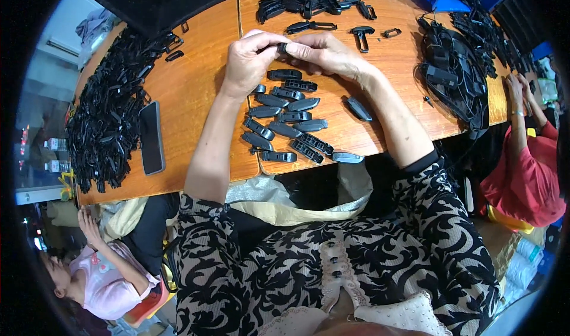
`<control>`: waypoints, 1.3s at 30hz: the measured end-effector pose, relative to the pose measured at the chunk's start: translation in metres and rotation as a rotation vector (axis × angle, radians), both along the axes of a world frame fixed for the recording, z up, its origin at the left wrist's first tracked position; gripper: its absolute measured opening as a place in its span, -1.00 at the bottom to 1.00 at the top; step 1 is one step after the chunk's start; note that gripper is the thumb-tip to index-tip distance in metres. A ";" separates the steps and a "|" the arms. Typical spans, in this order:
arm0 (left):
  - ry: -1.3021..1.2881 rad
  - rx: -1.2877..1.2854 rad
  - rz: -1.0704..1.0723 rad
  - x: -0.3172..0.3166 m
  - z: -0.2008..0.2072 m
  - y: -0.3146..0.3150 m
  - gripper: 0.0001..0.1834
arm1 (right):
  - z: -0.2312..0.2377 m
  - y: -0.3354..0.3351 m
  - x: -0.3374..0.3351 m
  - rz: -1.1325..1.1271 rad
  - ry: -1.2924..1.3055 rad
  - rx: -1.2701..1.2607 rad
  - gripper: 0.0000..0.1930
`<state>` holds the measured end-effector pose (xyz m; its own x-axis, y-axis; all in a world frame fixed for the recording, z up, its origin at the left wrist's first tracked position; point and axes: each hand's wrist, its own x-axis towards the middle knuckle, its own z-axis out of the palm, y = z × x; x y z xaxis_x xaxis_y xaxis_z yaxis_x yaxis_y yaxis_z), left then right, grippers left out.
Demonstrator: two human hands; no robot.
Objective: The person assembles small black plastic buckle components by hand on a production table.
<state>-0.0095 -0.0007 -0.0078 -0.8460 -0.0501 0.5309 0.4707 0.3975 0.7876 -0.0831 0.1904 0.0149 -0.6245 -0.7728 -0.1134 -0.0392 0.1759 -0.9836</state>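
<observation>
Over the middle of the wooden table, my left hand [248, 60] and my right hand [323, 52] meet, fingers closed around one small black plastic part [282, 48]. Most of that part is covered by my fingers. Just below my hands lie several black plastic clip-like pieces [294, 116], some smooth side up, others showing a ribbed, hollow side. One more such piece [358, 108] lies apart, beside my right forearm. Beyond my hands are a slim open black frame [320, 26] and a T-shaped pair of black parts [362, 34].
A big heap of black parts [110, 110] covers the table's left side, with a dark phone [152, 139] against it. Another pile [309, 0] lies at the back. At right sits a black bag with cables [454, 75]. Other people sit left [110, 279] and right [522, 176].
</observation>
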 end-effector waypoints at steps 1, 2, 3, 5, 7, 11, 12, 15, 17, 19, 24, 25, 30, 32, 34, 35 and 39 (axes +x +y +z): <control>0.056 -0.048 0.016 0.001 0.001 0.000 -0.72 | 0.001 0.000 0.002 0.049 0.021 -0.019 -0.54; 0.063 -0.126 0.036 0.002 0.002 -0.002 -0.72 | 0.000 0.000 0.002 0.061 0.043 -0.009 -0.59; 0.065 -0.126 0.031 0.001 0.004 0.000 -0.72 | -0.005 0.000 -0.002 0.057 0.045 -0.009 -0.59; 0.085 -0.195 0.117 -0.004 0.008 0.005 -0.72 | -0.017 0.003 -0.013 -0.016 0.272 0.073 -0.55; -0.016 -0.148 0.118 -0.002 0.004 -0.001 -0.71 | -0.017 0.000 -0.011 -0.064 0.334 0.104 -0.54; -0.050 0.201 0.005 -0.002 -0.003 -0.010 -0.67 | 0.002 -0.001 0.003 0.041 0.485 0.234 -0.52; -0.083 0.239 -0.040 -0.002 0.001 -0.010 -0.64 | 0.003 0.001 0.002 0.084 0.527 0.260 -0.56; -0.166 0.432 -0.105 -0.005 0.005 -0.006 -0.60 | -0.008 -0.002 -0.004 -0.164 0.727 -0.004 -0.59; -0.177 0.485 -0.165 -0.007 0.006 -0.003 -0.58 | -0.015 0.002 -0.008 -0.297 0.978 0.056 -0.68; -0.183 0.533 -0.207 -0.006 0.006 -0.005 -0.55 | -0.016 -0.003 -0.005 -0.181 1.011 -0.158 -0.64; -0.238 0.641 -0.286 -0.005 0.009 0.001 -0.51 | -0.022 -0.005 -0.008 -0.125 1.065 -0.148 -0.65; -0.245 0.649 -0.293 -0.006 0.012 0.003 -0.51 | -0.016 0.000 -0.008 -0.148 1.051 -0.170 -0.68; -0.178 0.285 0.142 -0.010 0.021 -0.013 -0.68 | -0.012 0.007 -0.022 -0.428 0.749 -0.031 -0.71; -0.191 0.023 0.189 -0.028 0.019 -0.009 -0.68 | -0.016 0.010 -0.029 -0.449 0.696 -0.046 -0.69; -0.210 -0.343 0.235 -0.044 0.018 0.002 -0.65 | -0.018 0.009 -0.034 -0.445 0.668 -0.001 -0.65; -0.011 -0.583 0.265 -0.053 0.012 0.003 -0.64 | -0.020 0.006 -0.032 -0.440 0.667 -0.004 -0.65; 0.049 -0.914 0.274 -0.060 0.013 0.017 -0.71 | -0.015 0.010 -0.025 -0.422 0.802 0.089 -0.55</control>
